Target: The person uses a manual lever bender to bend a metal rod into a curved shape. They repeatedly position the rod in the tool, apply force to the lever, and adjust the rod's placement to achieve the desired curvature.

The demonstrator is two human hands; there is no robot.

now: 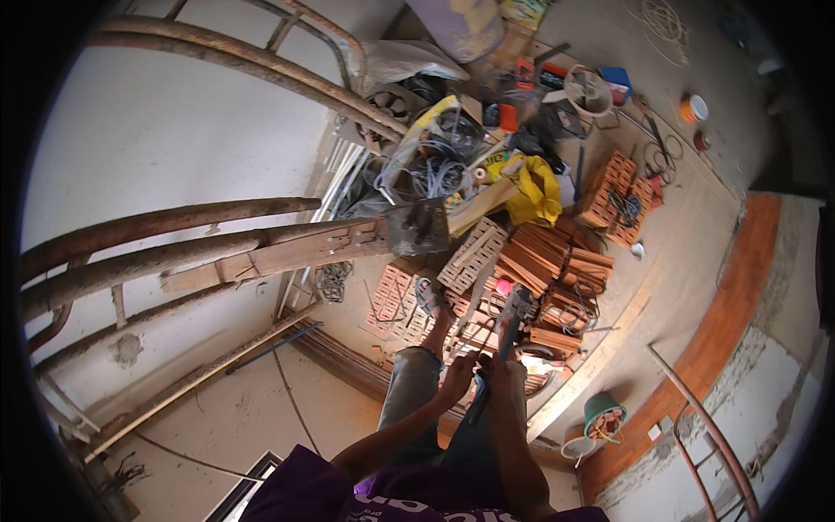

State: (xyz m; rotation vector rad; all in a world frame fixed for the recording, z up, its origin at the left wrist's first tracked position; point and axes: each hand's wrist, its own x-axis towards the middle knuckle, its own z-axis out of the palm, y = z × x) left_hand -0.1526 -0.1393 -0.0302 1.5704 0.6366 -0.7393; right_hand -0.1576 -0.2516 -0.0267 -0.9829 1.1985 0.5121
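Observation:
Both of my hands are together in front of my knees, above a pile of bricks. My right hand (496, 376) is closed around a long tool with a blue handle and a grey metal head (519, 302); its exact kind is unclear. The head points away from me over the bricks. Close beside it, my left hand (458, 379) has its fingers curled in, and a thin rod seems to stick out there; what it grips is too small to make out. A sandalled foot (426, 296) of mine rests among hollow bricks (472, 255).
Stacked red bricks (532, 257) lie ahead, with a yellow bag (535, 191) and mixed clutter beyond. At left, rusty scaffold tubes (165, 217) and a plank with a metal plate (417, 228) jut in. A green bucket (603, 413) stands at right near another metal frame (709, 418).

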